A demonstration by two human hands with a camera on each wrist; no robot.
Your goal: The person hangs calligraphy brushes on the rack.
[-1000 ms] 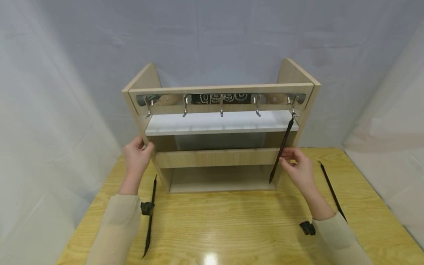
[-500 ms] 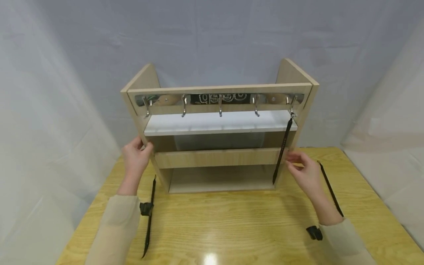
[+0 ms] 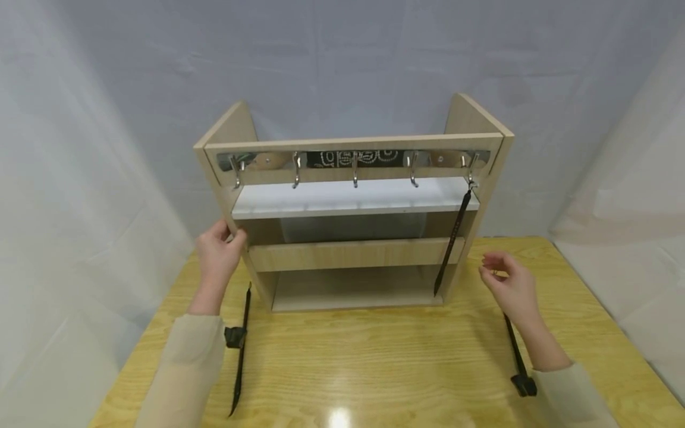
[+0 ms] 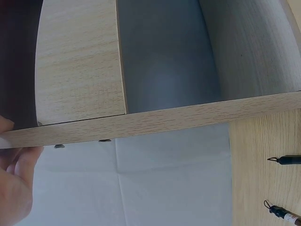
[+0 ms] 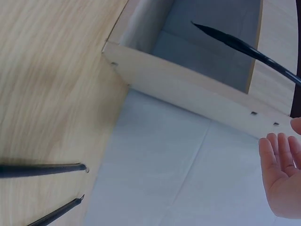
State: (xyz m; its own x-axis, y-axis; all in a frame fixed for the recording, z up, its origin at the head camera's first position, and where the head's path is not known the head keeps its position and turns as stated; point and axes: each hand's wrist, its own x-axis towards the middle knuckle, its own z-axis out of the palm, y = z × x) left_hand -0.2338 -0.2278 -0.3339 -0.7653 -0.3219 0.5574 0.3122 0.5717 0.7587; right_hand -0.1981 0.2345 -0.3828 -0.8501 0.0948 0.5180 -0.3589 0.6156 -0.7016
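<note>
A light wood shelf unit [image 3: 353,255] stands on the table with a metal hook rail across its upper front. My left hand [image 3: 218,255] grips the edge of its left side panel, thumb in front; the left wrist view shows the fingers around that panel [image 4: 141,123]. From the rightmost hook hangs a dark calligraphy brush [image 3: 453,244], tip down. To the right of the unit, my right hand [image 3: 511,288] is held in the air with relaxed fingers and nothing in them, apart from the brush. Its fingers [image 5: 284,153] also show in the right wrist view.
Another brush [image 3: 240,374] lies on the table by my left forearm. On the right, a brush [image 3: 514,342] lies partly hidden under my right arm; the right wrist view shows two brushes there, one [image 5: 42,170] above the other. The other hooks [image 3: 355,172] hold nothing.
My right hand has moved away from the hanging brush, to the right and slightly down. The brush sways a little on its hook. My left hand keeps its grip on the panel.
</note>
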